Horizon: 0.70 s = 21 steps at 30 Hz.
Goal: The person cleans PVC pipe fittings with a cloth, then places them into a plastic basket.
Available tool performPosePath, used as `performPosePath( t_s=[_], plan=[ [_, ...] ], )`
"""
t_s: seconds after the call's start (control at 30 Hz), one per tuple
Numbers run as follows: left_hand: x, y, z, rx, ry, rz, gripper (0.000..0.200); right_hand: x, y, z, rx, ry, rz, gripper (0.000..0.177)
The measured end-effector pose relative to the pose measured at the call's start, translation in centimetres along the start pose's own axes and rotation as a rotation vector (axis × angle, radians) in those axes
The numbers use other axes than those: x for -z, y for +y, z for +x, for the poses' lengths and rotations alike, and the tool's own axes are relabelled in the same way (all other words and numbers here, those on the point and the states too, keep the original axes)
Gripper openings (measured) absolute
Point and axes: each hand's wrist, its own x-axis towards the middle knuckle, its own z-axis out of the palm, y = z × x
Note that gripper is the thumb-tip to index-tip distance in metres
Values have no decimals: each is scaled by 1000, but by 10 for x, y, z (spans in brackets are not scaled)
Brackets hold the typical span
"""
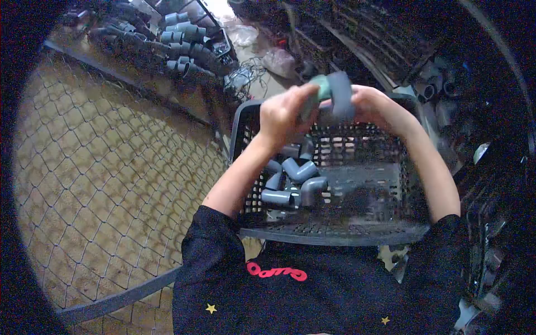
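A grey pipe fitting (340, 95), blurred by motion, is held up over the far side of a black plastic basket (335, 239). From the left, my left hand (282, 114) closes around it, with a greenish part (322, 86) showing at the fingertips. My right hand (379, 106) grips its other side, fingers curled and partly hidden behind it. Several grey pipe elbows lie in the left part of the basket, among them one elbow (300, 170) with its bend downward and another elbow (314, 187) nearer to me.
Chain-link mesh (111, 184) with a metal frame bar (123, 296) stretches along my left. Grey fittings (184, 36) are piled at the back left, near plastic bags (278, 61) and tangled wire (245, 75). Dark racks and more pipe pieces (438, 89) stand on the right.
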Motion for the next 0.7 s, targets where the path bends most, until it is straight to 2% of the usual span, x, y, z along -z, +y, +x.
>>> performPosePath(
  t_s=[0.03, 0.1, 0.13, 0.17, 0.2, 0.3, 0.37, 0.47, 0.57, 0.63, 0.67, 0.7],
  plan=[
    [-5, 1, -2, -29, -44, 7, 43, 6, 3, 3, -22, 63, 96, 53],
    [-6, 10, 0, -90, -129, 38, 44, 17, 13, 8, -31, 210, 53, 52],
    [-6, 17, 3, -64, -146, 67, 44, 34, 31, 22, -68, 104, 103, 50],
    [-7, 23, 5, -32, -163, 96, 44, 26, 32, 19, -42, 311, 4, 47],
    [-7, 24, 9, -12, -177, 150, 47, 17, 31, 16, -21, 293, 11, 47],
    [-15, 19, 10, 140, -10, 15, 47, 1, 29, 14, 61, 192, 26, 44],
    [-23, 24, 2, 191, 7, 40, 50, -1, 24, 13, 196, 278, -99, 41],
    [-19, 39, -1, 88, -153, -44, 49, 18, 43, 24, 148, 222, -67, 44],
    [-10, 35, 9, 45, -158, 41, 48, 9, 40, 21, 130, 179, -68, 47],
    [-10, 29, 11, 185, -82, 76, 50, 0, 33, 18, 107, 187, 35, 47],
    [-9, 29, 11, 196, -73, 88, 50, 9, 33, 20, 147, 185, -87, 49],
    [-9, 28, 10, 207, -62, 101, 50, 8, 32, 18, 126, 199, -49, 50]
  ],
)
